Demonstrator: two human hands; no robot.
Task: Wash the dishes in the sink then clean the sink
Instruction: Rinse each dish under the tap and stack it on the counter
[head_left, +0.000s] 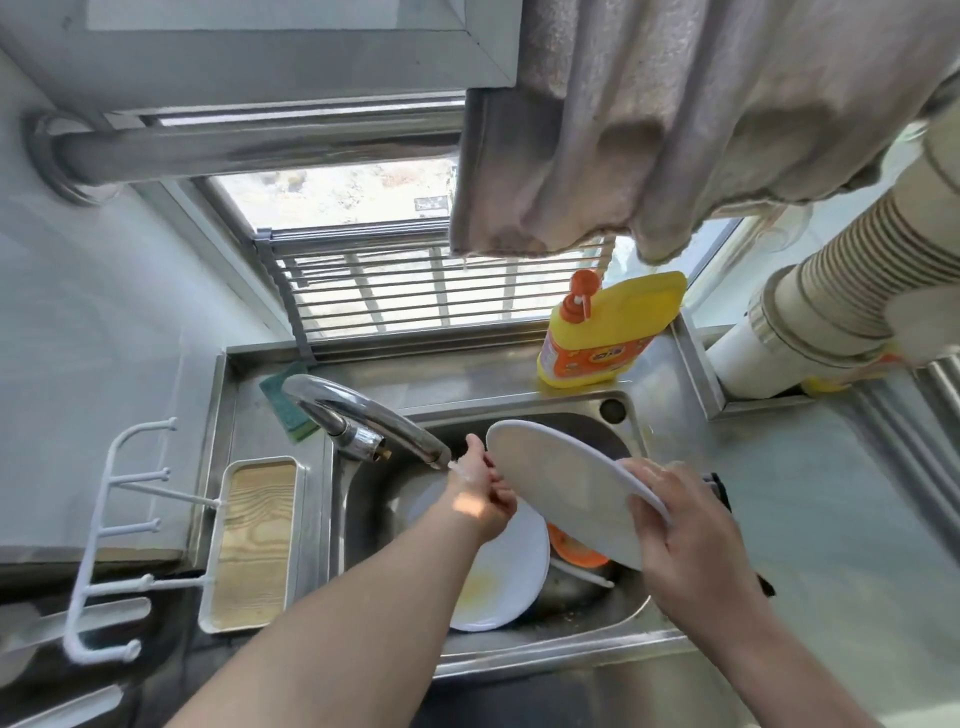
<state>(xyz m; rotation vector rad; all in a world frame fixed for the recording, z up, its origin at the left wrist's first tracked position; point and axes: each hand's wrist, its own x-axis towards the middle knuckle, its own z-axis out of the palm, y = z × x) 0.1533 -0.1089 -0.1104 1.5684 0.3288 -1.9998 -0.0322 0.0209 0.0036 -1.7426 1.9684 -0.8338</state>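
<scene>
My right hand (691, 535) grips the near rim of a white plate (561, 488) and holds it tilted over the steel sink (631, 610). My left hand (485, 486) is under the faucet spout (410, 431), fingers touching the plate's left edge. Whether they curl round the rim is hidden. In the basin lies another white plate (498, 577) with yellowish residue, beside an orange dish (574, 551) and a white utensil handle (582, 571).
A yellow dish-soap bottle (608, 332) stands on the sink's back ledge. A green sponge (283, 402) lies behind the faucet. A white tray with a wooden base (254, 545) and a white hook rack (114, 535) sit to the left. A cloth (675, 130) hangs overhead.
</scene>
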